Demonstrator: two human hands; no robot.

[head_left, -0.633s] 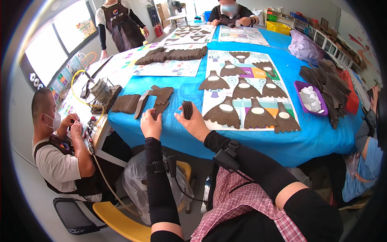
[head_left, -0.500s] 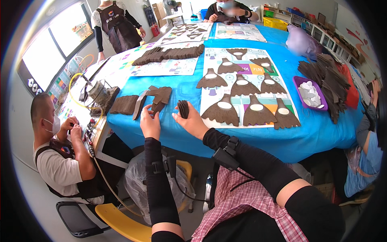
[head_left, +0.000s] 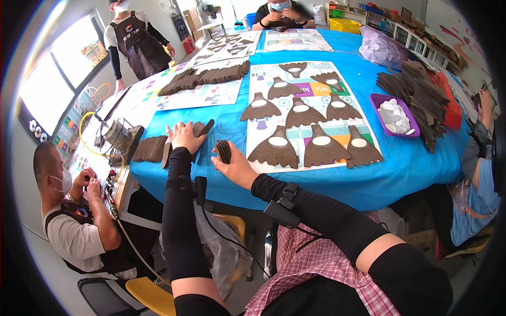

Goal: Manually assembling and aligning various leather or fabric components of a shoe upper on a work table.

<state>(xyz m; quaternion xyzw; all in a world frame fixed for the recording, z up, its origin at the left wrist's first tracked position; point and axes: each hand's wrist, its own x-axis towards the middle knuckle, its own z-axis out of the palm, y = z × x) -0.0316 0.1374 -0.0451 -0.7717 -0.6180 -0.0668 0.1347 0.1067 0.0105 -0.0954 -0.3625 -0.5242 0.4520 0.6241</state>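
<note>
My right hand (head_left: 238, 168) is wrapped round a small stack of dark brown flat pieces (head_left: 223, 151), held upright above the blue cloth at the table's near edge. To its left, my left hand (head_left: 183, 136) lies palm down with fingers spread over some loose brown strips (head_left: 198, 129), partly hiding them. Just left of that hand stands a tight row of brown pieces (head_left: 149, 149). Right of my hands, several brown fan-shaped pieces with white ovals (head_left: 321, 145) lie on a printed sheet (head_left: 253, 134).
A purple basket (head_left: 373, 108) of white ovals stands on the right beside a heap of brown strips (head_left: 416, 100). Longer rows of brown pieces (head_left: 205, 77) lie farther back. Co-workers sit at left, far side and right; another person stands at the far left. A metal device (head_left: 117, 134) stands at left.
My left hand has moved forward and left, from beside the loose brown strips onto them, its fingers spreading. My right hand still holds its stack. The whole view has shifted slightly.
</note>
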